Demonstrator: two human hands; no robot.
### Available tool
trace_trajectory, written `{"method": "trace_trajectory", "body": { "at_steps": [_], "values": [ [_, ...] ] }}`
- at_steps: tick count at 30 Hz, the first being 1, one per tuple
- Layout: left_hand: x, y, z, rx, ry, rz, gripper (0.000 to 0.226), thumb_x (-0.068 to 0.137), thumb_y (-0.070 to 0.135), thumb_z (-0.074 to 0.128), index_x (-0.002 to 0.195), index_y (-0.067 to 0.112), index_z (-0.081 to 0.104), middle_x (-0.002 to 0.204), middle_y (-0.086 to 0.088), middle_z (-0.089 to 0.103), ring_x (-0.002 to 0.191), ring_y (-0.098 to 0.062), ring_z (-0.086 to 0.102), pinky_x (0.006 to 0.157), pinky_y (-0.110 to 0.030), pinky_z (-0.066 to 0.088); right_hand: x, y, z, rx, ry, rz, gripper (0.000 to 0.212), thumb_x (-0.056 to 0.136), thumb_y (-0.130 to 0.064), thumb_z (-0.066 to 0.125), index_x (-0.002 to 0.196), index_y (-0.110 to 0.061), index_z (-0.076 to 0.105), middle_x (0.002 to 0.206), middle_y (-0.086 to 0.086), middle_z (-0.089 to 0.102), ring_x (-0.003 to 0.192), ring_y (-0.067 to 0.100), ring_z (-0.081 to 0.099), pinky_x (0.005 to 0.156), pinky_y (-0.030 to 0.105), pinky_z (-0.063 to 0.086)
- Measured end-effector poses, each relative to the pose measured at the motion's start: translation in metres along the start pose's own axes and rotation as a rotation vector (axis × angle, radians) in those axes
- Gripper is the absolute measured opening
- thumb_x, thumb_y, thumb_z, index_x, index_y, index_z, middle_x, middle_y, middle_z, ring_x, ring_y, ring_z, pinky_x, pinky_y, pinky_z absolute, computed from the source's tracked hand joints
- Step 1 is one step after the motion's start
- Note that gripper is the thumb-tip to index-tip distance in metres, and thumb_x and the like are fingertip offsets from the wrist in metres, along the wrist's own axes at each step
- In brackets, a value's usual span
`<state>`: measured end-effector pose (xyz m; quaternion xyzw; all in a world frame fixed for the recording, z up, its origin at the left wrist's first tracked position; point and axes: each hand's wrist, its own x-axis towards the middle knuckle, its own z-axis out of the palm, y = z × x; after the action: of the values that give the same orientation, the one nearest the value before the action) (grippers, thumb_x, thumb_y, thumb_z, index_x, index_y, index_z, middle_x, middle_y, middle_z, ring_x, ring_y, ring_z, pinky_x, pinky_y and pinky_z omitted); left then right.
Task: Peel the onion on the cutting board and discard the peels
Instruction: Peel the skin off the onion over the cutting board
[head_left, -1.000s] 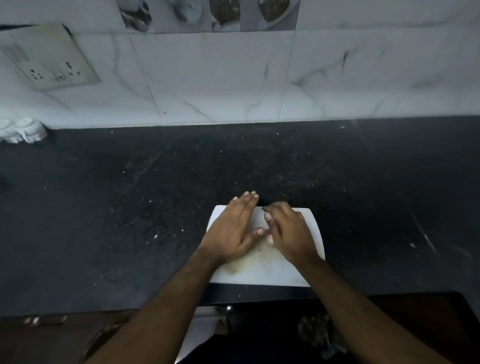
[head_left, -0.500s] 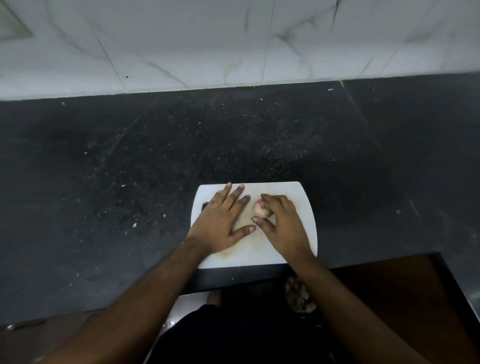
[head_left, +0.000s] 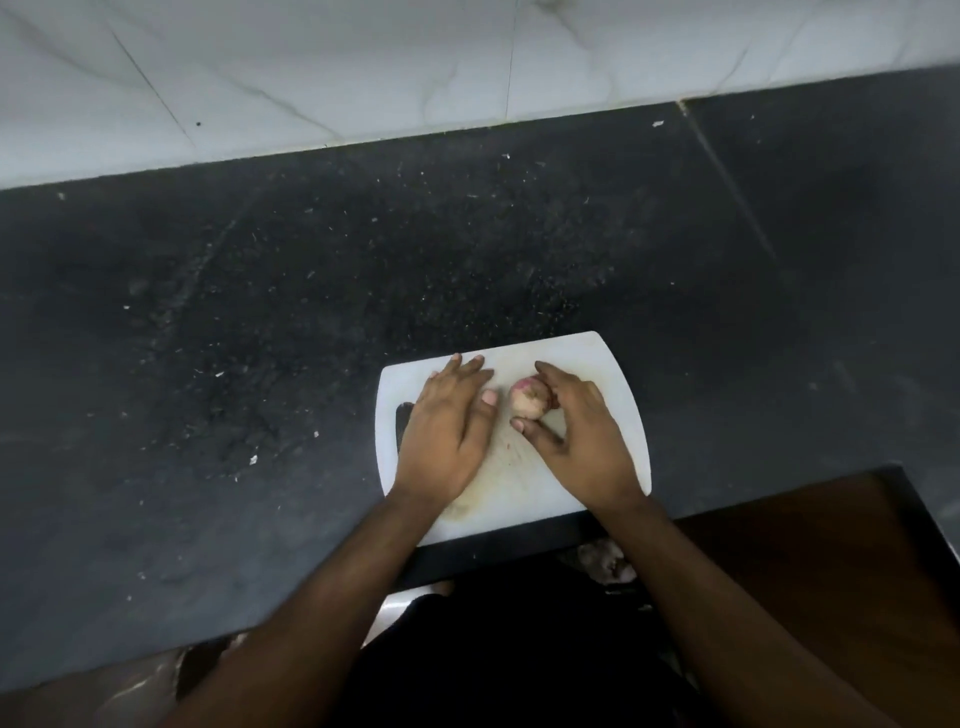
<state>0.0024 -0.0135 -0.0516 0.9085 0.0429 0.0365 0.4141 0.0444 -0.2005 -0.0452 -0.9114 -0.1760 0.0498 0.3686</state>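
No legible text, labels, brands, numbers or signs appear on any surface in the head view.

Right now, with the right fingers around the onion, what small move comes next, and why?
Probably pinch the pink skin on the onion with the right hand and pull it off. It looks mostly pale, the right hand cups it, and the left hand lies flat on the cutting board.

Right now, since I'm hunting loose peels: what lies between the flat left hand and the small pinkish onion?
Head view: only a bare strip of white cutting board separates the left hand from the small pinkish onion.
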Motion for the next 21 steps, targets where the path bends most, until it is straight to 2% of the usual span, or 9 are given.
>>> {"method": "trace_trajectory", "body": {
  "at_steps": [3, 8, 11, 14, 17, 19, 21],
  "values": [
    [-0.004, 0.007, 0.001, 0.007, -0.025, 0.034, 0.059, 0.104, 0.051, 0.041, 0.152, 0.019, 0.052, 0.155, -0.003, 0.055, 0.153, -0.016, 0.038, 0.129, -0.048, 0.021, -0.002, 0.0, 0.0, -0.007, -0.006, -0.01, 0.058, 0.094, -0.036, 0.07, 0.145, -0.016, 0.048, 0.136, -0.005, 0.061, 0.116, 0.013, 0.052, 0.099, 0.026, 0.045],
    [-0.002, 0.009, 0.0, 0.098, -0.097, 0.139, 0.086, 0.093, 0.06, 0.058, 0.162, 0.018, 0.03, 0.16, 0.003, 0.049, 0.155, -0.019, 0.035, 0.13, -0.048, 0.011, -0.002, 0.005, -0.001, 0.074, 0.039, -0.058, 0.038, 0.101, -0.037, 0.053, 0.133, -0.016, 0.051, 0.127, -0.006, 0.064, 0.11, 0.014, 0.06, 0.09, 0.042, 0.054],
    [-0.003, 0.008, 0.009, 0.209, -0.101, 0.156, 0.09, 0.092, 0.061, 0.064, 0.162, 0.017, 0.028, 0.165, 0.003, 0.042, 0.16, -0.02, 0.025, 0.131, -0.053, 0.006, -0.003, 0.007, 0.0, 0.124, 0.031, -0.074, 0.038, 0.102, -0.04, 0.052, 0.133, -0.018, 0.05, 0.125, -0.006, 0.067, 0.109, 0.014, 0.065, 0.09, 0.039, 0.056],
    [-0.005, 0.008, 0.012, 0.168, -0.065, 0.134, 0.086, 0.091, 0.059, 0.067, 0.156, 0.014, 0.035, 0.16, 0.002, 0.047, 0.156, -0.015, 0.031, 0.131, -0.054, 0.008, -0.005, 0.007, 0.0, 0.148, 0.057, -0.123, 0.032, 0.104, -0.031, 0.052, 0.132, -0.016, 0.052, 0.12, -0.005, 0.07, 0.106, 0.012, 0.067, 0.087, 0.032, 0.056],
    [-0.004, 0.009, 0.011, 0.122, -0.007, 0.108, 0.086, 0.087, 0.066, 0.064, 0.147, 0.008, 0.043, 0.151, -0.001, 0.056, 0.135, -0.004, 0.047, 0.128, -0.058, 0.02, -0.006, 0.009, 0.0, 0.146, 0.099, -0.152, 0.027, 0.106, -0.024, 0.049, 0.129, -0.014, 0.059, 0.114, -0.007, 0.071, 0.101, 0.005, 0.066, 0.086, 0.022, 0.054],
    [-0.005, 0.013, 0.01, 0.102, 0.025, 0.101, 0.083, 0.087, 0.062, 0.071, 0.143, 0.006, 0.046, 0.145, -0.002, 0.059, 0.108, 0.013, 0.045, 0.122, -0.061, 0.03, -0.006, 0.01, -0.001, 0.172, 0.1, -0.153, 0.026, 0.106, -0.022, 0.049, 0.128, -0.013, 0.06, 0.113, -0.008, 0.072, 0.101, 0.004, 0.066, 0.087, 0.019, 0.053],
    [-0.006, 0.015, 0.013, 0.057, 0.056, 0.094, 0.071, 0.089, 0.053, 0.076, 0.138, 0.008, 0.049, 0.136, 0.002, 0.061, 0.098, 0.02, 0.043, 0.119, -0.06, 0.033, -0.008, 0.01, -0.003, 0.187, 0.082, -0.154, 0.025, 0.107, -0.022, 0.05, 0.129, -0.014, 0.061, 0.112, -0.01, 0.071, 0.102, 0.004, 0.067, 0.087, 0.017, 0.052]
  ]
}}
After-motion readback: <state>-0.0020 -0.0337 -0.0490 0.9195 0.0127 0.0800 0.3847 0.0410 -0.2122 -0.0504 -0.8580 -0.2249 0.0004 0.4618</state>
